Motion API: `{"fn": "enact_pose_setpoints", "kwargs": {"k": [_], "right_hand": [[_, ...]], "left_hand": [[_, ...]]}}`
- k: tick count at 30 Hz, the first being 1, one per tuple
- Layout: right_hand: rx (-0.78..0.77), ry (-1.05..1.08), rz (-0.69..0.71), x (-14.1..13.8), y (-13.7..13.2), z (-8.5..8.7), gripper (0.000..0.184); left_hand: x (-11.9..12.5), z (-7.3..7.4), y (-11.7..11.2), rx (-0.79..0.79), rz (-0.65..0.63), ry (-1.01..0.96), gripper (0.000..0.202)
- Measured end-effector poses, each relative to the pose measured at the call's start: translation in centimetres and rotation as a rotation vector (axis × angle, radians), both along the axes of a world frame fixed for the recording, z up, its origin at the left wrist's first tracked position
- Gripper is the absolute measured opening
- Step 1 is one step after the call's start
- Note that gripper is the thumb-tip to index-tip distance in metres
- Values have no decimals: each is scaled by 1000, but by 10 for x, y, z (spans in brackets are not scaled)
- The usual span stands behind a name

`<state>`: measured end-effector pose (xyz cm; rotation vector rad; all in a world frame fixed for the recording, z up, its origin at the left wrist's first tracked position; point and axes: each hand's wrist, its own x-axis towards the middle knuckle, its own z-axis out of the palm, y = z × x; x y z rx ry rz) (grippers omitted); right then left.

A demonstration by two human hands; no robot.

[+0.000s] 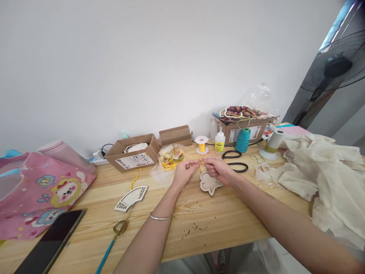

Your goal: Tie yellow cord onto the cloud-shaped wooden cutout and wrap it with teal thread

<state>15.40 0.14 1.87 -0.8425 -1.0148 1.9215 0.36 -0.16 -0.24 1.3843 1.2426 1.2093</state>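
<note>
My left hand point(186, 171) pinches a thin yellow cord point(200, 166) between thumb and fingers. Opposite it, my right hand point(219, 169) is closed on the same cord, with the fingertips of both hands close together. The cord runs down to a wooden flower-shaped pendant point(209, 183), which lies on or just over the table, partly behind my right hand. Left of my arms lies a fan-shaped wooden pendant point(131, 198) with cut-out ends and a yellow cord loop. Black-handled scissors point(241, 166) lie beyond my right hand, their blades hidden.
Behind my hands stand a yellow thread spool point(202, 145), a glue bottle point(219, 141), a teal thread cone point(243, 140) and a bag of yellow cords point(172, 158). Cardboard boxes point(132, 152) line the wall. Cream cloth point(322, 179) covers the right; a phone point(51, 243) and spoon point(119, 227) lie left.
</note>
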Motion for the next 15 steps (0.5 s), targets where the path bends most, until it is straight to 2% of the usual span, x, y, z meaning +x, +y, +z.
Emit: {"fn": "enact_pose_setpoints", "kwargs": {"k": [4, 8, 12, 15], "right_hand": [[-104, 89, 46, 2, 3, -3, 11], [-174, 140, 18, 2, 5, -4, 6], [-167, 133, -2, 1, 6, -5, 5], [-89, 105, -5, 2, 5, -5, 9]], "left_hand": [[-1, -2, 2, 15, -13, 6, 19], [-1, 0, 1, 0, -24, 31, 20], [0, 0, 0, 7, -22, 54, 22], [0, 0, 0, 9, 6, 47, 23]]}}
